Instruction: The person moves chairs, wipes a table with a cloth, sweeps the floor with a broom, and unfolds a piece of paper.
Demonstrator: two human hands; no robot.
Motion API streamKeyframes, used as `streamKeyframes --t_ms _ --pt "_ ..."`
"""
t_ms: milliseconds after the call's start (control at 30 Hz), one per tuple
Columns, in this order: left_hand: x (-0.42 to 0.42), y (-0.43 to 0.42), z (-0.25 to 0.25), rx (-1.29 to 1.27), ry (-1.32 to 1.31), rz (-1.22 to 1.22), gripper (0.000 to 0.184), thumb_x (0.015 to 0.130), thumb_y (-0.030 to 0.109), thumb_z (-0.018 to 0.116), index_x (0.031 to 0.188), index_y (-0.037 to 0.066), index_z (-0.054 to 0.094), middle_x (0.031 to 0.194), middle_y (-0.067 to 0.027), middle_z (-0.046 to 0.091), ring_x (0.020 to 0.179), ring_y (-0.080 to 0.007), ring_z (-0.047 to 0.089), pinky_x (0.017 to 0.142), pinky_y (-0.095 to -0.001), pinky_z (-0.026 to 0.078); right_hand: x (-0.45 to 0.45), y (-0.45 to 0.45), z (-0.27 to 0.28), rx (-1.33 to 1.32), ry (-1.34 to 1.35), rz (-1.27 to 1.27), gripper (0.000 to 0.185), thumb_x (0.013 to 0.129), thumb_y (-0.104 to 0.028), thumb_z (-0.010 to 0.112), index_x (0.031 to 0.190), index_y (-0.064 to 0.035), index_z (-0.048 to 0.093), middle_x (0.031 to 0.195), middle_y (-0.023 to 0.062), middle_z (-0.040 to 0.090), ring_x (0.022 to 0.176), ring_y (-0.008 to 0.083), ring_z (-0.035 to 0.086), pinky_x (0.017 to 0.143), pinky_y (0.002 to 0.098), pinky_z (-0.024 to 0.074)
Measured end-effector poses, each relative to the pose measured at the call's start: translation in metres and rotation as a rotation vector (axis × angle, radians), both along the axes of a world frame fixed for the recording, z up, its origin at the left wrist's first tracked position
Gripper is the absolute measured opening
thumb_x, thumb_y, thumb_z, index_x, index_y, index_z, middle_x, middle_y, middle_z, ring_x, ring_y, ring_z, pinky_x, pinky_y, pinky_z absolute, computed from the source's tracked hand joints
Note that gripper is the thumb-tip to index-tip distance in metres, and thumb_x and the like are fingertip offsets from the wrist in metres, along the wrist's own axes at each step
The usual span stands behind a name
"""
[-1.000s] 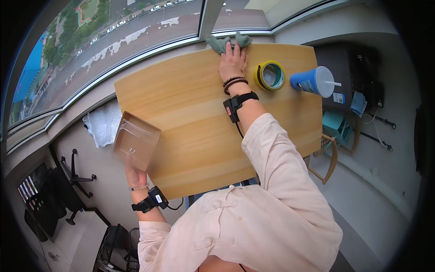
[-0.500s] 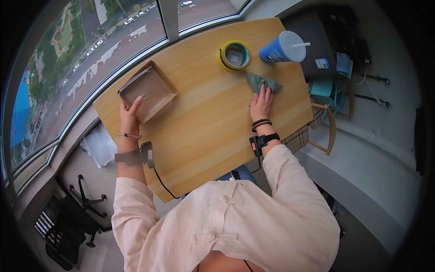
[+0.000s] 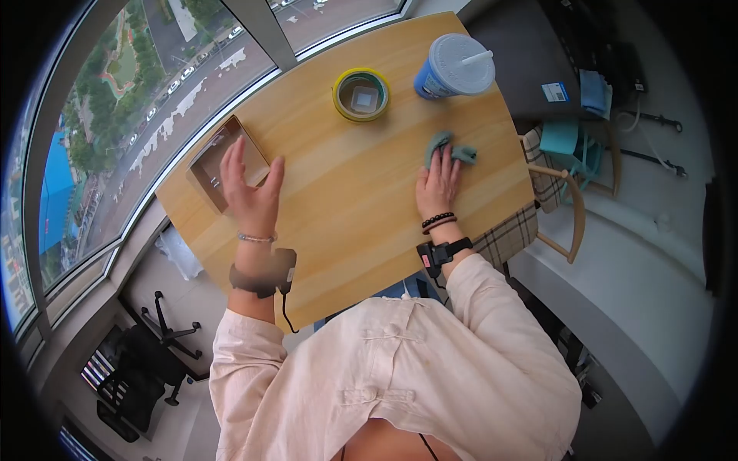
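My left hand [image 3: 252, 192] is raised over the near right side of an open brown box [image 3: 211, 165], fingers apart and holding nothing. It hides part of the box, which lies by the window edge of the wooden table [image 3: 330, 200]. Small pale bits seem to show inside the box. On the right, my right hand [image 3: 440, 184] presses a crumpled green cloth [image 3: 440, 146] to the tabletop. Its fingers lie over the cloth, and folds stick out beyond the fingertips and to the right.
A yellow-rimmed tape roll [image 3: 361, 94] lies at the far middle of the table. Right of it stands a blue cup [image 3: 455, 65] with a lid and straw. Chairs [image 3: 565, 207] stand by the table's right edge. A cabled device [image 3: 265, 273] is strapped to my left wrist.
My left hand has let go of the box and come up and right, opening its fingers. My right hand has drawn the cloth nearer to me, away from the cup. The view has shifted.
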State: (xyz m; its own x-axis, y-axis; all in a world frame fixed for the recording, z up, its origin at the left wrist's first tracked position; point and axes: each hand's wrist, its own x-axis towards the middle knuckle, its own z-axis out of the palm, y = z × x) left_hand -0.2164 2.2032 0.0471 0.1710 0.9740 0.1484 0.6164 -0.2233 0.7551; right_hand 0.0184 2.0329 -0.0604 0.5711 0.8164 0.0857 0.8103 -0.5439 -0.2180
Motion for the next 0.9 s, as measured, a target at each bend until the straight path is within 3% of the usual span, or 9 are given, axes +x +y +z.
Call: streamKeyframes --t_ms 133,233,300,333,400,533,800,867,900 --pt "0.113 0.012 -0.029 0.233 0.48 -0.385 0.072 0.056 0.034 0.071 0.12 0.023 0.039 0.125 -0.0137 0.033 0.111 -0.0379 0.033 0.087 -0.0374 0.035 -0.061 0.003 0.018 -0.019 0.255 0.56 0.046 0.072 -0.019 0.05 0.117 -0.0117 0.043 0.118 0.0087 0.041 0.115 0.0313 0.031 0.093 0.0437 0.0255" --pt "0.146 0.035 -0.045 0.163 0.565 -0.527 0.07 0.054 0.034 0.07 0.118 0.028 0.041 0.126 -0.0133 0.03 0.11 -0.0395 0.032 0.086 -0.0379 0.037 -0.044 -0.005 0.02 -0.065 0.323 0.645 0.046 0.071 -0.019 0.052 0.116 -0.0119 0.044 0.117 0.0088 0.041 0.116 0.0307 0.03 0.092 0.0456 0.0254" --pt "0.142 0.034 -0.045 0.111 0.554 -0.537 0.071 0.054 0.031 0.069 0.118 0.027 0.041 0.125 -0.0139 0.03 0.109 -0.0385 0.034 0.087 -0.039 0.036 -0.03 -0.009 0.026 -0.134 0.283 0.382 0.047 0.074 -0.018 0.05 0.119 -0.0112 0.041 0.119 0.0115 0.039 0.115 0.0338 0.03 0.092 0.0495 0.0242" --pt "0.136 0.033 -0.042 0.069 0.534 -0.552 0.071 0.054 0.027 0.069 0.119 0.026 0.04 0.125 -0.0144 0.03 0.108 -0.0376 0.035 0.087 -0.04 0.035 -0.025 -0.01 0.025 -0.133 0.294 0.39 0.047 0.074 -0.018 0.05 0.119 -0.0112 0.041 0.119 0.0115 0.039 0.115 0.0338 0.03 0.092 0.0495 0.0242" --pt "0.108 0.012 -0.039 0.037 0.512 -0.442 0.07 0.054 0.024 0.068 0.119 0.024 0.04 0.122 -0.0152 0.032 0.106 -0.0371 0.035 0.087 -0.0402 0.035 -0.021 -0.006 0.022 -0.122 0.249 0.206 0.049 0.074 -0.017 0.049 0.121 -0.0109 0.038 0.122 0.0119 0.036 0.115 0.0349 0.029 0.092 0.0519 0.0232" --pt "0.045 -0.044 -0.038 0.036 0.516 -0.251 0.067 0.056 0.026 0.07 0.117 0.018 0.044 0.121 -0.0197 0.03 0.108 -0.0371 0.032 0.088 -0.0417 0.033 -0.022 0.042 0.014 -0.04 0.242 0.133 0.047 0.075 -0.016 0.05 0.12 -0.0103 0.038 0.123 0.011 0.036 0.117 0.0336 0.028 0.093 0.0508 0.0228" --pt "0.007 -0.11 -0.052 0.011 0.46 -0.093 0.075 0.055 0.022 0.073 0.121 0.017 0.038 0.123 -0.0234 0.027 0.111 -0.0387 0.031 0.09 -0.0432 0.031 -0.075 0.219 -0.006 0.13 0.24 1.071 0.036 0.078 -0.028 0.047 0.113 -0.0195 0.048 0.119 0.0018 0.041 0.121 0.0229 0.025 0.096 0.0424 0.0194" --pt "0.01 -0.109 -0.05 0.016 0.507 -0.066 0.074 0.055 0.023 0.072 0.121 0.018 0.039 0.124 -0.0223 0.027 0.111 -0.0388 0.031 0.09 -0.0443 0.031 -0.054 0.244 0.001 0.076 0.109 0.874 0.038 0.08 -0.028 0.044 0.116 -0.0184 0.044 0.123 0.002 0.037 0.121 0.0223 0.024 0.097 0.0424 0.018" --pt "0.012 -0.108 -0.048 0.008 0.515 -0.061 0.074 0.055 0.023 0.072 0.121 0.018 0.039 0.124 -0.0223 0.027 0.111 -0.0388 0.031 0.09 -0.0443 0.031 -0.038 0.25 -0.007 0.124 0.095 0.618 0.038 0.08 -0.028 0.044 0.116 -0.0176 0.044 0.125 0.0025 0.036 0.121 0.0223 0.024 0.097 0.0422 0.0182"
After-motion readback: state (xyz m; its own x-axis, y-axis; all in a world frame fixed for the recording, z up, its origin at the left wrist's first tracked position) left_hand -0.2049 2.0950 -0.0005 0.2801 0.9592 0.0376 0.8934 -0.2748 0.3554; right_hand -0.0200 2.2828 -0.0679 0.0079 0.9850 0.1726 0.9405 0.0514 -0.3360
